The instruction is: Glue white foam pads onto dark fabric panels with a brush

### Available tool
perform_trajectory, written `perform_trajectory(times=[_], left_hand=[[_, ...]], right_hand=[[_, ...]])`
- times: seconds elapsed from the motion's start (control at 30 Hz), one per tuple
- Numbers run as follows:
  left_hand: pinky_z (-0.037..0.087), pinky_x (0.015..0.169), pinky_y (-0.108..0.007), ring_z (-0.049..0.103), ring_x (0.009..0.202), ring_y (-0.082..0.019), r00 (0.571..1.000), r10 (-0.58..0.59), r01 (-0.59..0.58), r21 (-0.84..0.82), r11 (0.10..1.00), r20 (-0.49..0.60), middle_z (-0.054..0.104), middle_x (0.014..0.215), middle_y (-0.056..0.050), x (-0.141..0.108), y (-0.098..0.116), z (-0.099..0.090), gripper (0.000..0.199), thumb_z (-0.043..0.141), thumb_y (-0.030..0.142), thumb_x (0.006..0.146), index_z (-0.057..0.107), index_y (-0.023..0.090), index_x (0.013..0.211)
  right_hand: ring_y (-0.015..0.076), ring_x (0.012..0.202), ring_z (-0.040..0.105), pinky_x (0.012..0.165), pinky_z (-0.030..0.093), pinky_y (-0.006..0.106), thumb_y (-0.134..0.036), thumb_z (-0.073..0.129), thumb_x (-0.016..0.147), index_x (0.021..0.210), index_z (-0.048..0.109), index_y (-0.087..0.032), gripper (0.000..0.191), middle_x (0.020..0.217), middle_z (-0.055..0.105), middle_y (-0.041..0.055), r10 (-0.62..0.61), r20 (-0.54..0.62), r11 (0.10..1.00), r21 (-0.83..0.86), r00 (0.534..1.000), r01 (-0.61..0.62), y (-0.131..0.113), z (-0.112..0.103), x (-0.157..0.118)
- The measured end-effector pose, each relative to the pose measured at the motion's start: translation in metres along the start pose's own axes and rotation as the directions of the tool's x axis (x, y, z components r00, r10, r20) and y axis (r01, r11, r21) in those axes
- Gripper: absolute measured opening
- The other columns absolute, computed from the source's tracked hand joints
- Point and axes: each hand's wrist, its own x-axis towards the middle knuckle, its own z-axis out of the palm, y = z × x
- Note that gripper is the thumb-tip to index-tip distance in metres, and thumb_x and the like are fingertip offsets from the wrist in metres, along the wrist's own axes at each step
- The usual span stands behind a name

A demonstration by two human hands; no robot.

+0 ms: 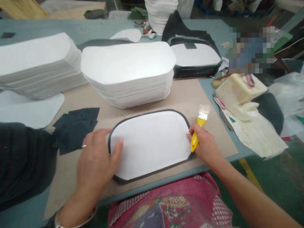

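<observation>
In front of me lies a white oblong sheet [152, 142] with rounded corners, set on a slightly larger dark piece [125, 181] that shows as a border around it. My left hand [97, 158], with a ring and a bracelet, grips its left end, thumb over the white face and fingers at the edge. At the right end, my right hand [201, 141] is closed around a paintbrush with a yellow handle [195, 139], bristles pointing away from me. The fingertips of that hand touch the sheet's right edge.
Beyond the sheet stands a tall stack of white pieces [128, 63], with another stack [35, 60] to its left. Dark square patches [76, 126] lie near my left hand. Bordered pieces [196, 57] are piled at the back right. A cream container [239, 88] sits at the right.
</observation>
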Motion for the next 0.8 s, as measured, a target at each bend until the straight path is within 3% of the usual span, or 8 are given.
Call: perform_trajectory(times=[0.07,0.17,0.23,0.37,0.47,0.53,0.67,0.8], left_hand=[[0.036,0.118,-0.055,0.039,0.145,-0.037,0.975,0.221,-0.220,-0.010,0.975,0.007,0.046,0.152,-0.020,-0.001,0.030,0.009,0.056,0.047,0.047,0.098,0.049,0.013,0.143],[0.023,0.120,-0.068,0.019,0.155,-0.040,0.921,0.345,-0.360,0.053,0.932,0.183,0.028,0.167,-0.012,-0.005,0.055,0.028,0.060,0.048,0.047,0.100,0.039,0.024,0.155],[0.021,0.118,-0.073,0.016,0.155,-0.041,0.900,0.349,-0.384,0.099,0.918,0.260,0.026,0.168,-0.010,-0.007,0.058,0.039,0.064,0.049,0.050,0.099,0.036,0.027,0.157],[0.016,0.119,-0.072,0.015,0.156,-0.040,0.897,0.336,-0.385,0.135,0.913,0.288,0.022,0.169,-0.010,-0.010,0.052,0.047,0.066,0.048,0.048,0.099,0.032,0.027,0.160],[0.013,0.119,-0.073,0.014,0.156,-0.040,0.893,0.338,-0.390,0.136,0.911,0.298,0.021,0.169,-0.011,-0.009,0.050,0.046,0.066,0.047,0.043,0.098,0.032,0.025,0.160],[0.012,0.119,-0.074,0.013,0.156,-0.041,0.886,0.345,-0.398,0.126,0.909,0.309,0.020,0.169,-0.012,-0.008,0.050,0.045,0.068,0.047,0.041,0.097,0.029,0.025,0.161],[0.012,0.117,-0.075,0.012,0.156,-0.042,0.875,0.364,-0.419,0.121,0.900,0.320,0.017,0.169,-0.012,-0.008,0.048,0.046,0.077,0.046,0.038,0.096,0.011,0.027,0.164],[0.012,0.118,-0.075,0.013,0.156,-0.042,0.880,0.359,-0.412,0.124,0.903,0.312,0.018,0.169,-0.014,-0.009,0.048,0.047,0.082,0.044,0.037,0.097,-0.002,0.023,0.164]], right_hand=[[0.0216,0.074,0.058,0.069,0.041,0.031,-0.024,0.053,0.093,0.096,0.054,-0.022,0.003,0.080,0.060,0.0041,-0.004,0.004,1.000,-0.010,1.000,0.004,0.002,0.002,-0.001],[0.0229,0.075,0.058,0.070,0.043,0.033,-0.023,0.051,0.096,0.096,0.055,-0.021,0.004,0.082,0.059,0.0052,-0.006,0.014,1.000,-0.029,1.000,0.007,0.003,0.003,-0.004],[0.0246,0.078,0.058,0.071,0.046,0.035,-0.022,0.051,0.097,0.096,0.056,-0.021,0.006,0.082,0.059,0.0067,-0.030,-0.003,0.994,-0.107,1.000,0.030,0.000,0.002,-0.006],[0.0321,0.094,0.060,0.084,0.050,0.048,-0.020,0.053,0.097,0.107,0.061,-0.020,0.012,0.094,0.066,0.0138,-0.130,-0.088,0.951,-0.294,0.988,0.099,-0.032,0.006,0.001],[0.0336,0.126,0.054,0.107,0.044,0.054,-0.020,0.051,0.100,0.108,0.061,-0.020,0.013,0.135,0.061,0.0174,-0.246,-0.040,0.957,-0.170,0.969,0.236,-0.067,0.023,0.014],[0.0319,0.140,0.045,0.118,0.034,0.055,-0.022,0.049,0.102,0.112,0.061,-0.019,0.016,0.149,0.052,0.0170,-0.291,0.034,0.953,-0.079,0.956,0.293,-0.082,0.037,0.022],[0.0350,0.144,0.042,0.122,0.027,0.060,-0.027,0.053,0.101,0.121,0.058,-0.017,0.023,0.154,0.045,0.0202,-0.287,0.128,0.956,-0.032,0.949,0.293,-0.086,0.054,0.027],[0.0341,0.147,0.038,0.121,0.027,0.062,-0.022,0.050,0.101,0.109,0.060,-0.017,0.014,0.155,0.044,0.0221,-0.280,0.119,0.959,-0.002,0.953,0.282,-0.081,0.058,0.025]])
